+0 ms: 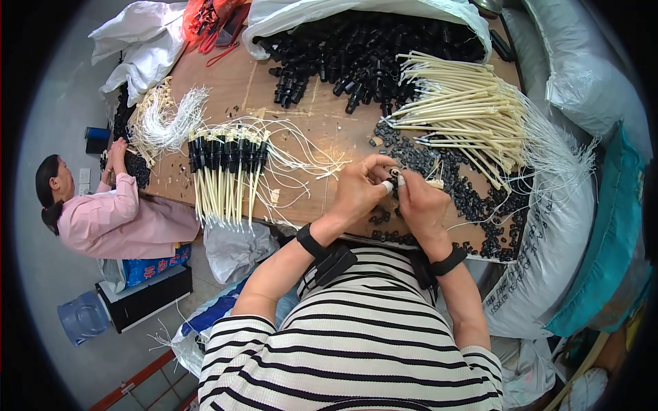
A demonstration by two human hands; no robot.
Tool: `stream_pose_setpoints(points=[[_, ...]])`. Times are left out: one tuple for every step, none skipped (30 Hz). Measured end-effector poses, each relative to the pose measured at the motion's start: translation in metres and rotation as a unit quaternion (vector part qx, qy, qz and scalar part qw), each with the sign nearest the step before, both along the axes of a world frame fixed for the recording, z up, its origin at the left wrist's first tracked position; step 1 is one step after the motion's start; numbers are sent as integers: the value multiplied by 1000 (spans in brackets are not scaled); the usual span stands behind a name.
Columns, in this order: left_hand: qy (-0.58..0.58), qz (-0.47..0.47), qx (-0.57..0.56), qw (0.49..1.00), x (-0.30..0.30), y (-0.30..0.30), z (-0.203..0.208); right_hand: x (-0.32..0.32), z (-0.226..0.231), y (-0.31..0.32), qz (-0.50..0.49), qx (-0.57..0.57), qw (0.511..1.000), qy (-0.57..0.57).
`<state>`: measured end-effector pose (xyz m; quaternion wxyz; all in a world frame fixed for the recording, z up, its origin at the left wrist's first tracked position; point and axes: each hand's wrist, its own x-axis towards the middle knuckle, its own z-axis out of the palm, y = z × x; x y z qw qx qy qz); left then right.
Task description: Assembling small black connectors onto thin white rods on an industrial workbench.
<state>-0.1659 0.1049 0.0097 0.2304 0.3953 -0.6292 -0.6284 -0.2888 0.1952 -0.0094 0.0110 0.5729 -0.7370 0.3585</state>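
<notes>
My left hand (pixel 359 186) and my right hand (pixel 422 204) meet over the front of the table, fingertips pinched together. Between them is a small black plastic piece (pixel 393 177), largely covered by the fingers. A short cream bit (pixel 435 183) shows beside my right hand; I cannot tell whether it is held. Around my hands lie many loose small black clips (pixel 473 198). A pile of cream tubes with white strings (pixel 466 113) lies beyond on the right. To the left is a row of cream tubes fitted with black connectors (pixel 226 161), their white strings trailing toward my left hand.
A white sack (pixel 370 8) spills black connectors (pixel 377 51) at the table's back. White strings (pixel 171 120) lie far left, near a co-worker in pink (pixel 116 216). Stuffed sacks (pixel 548 240) crowd the table's right side. A water jug (pixel 82 318) stands at lower left.
</notes>
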Motion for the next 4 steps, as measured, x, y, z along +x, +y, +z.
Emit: stream_pose_setpoints(points=[[-20,-16,-16,1000,1,-2,-1,1,1,1,10,10,999,45],[-20,-16,-16,1000,2,-4,-1,2,1,1,10,10,999,45],[-15,-25,-14,999,3,-6,-2,3,2,2,14,7,999,38],[-10,-34,-12,999,4,-8,-3,5,3,3,18,5,999,30]])
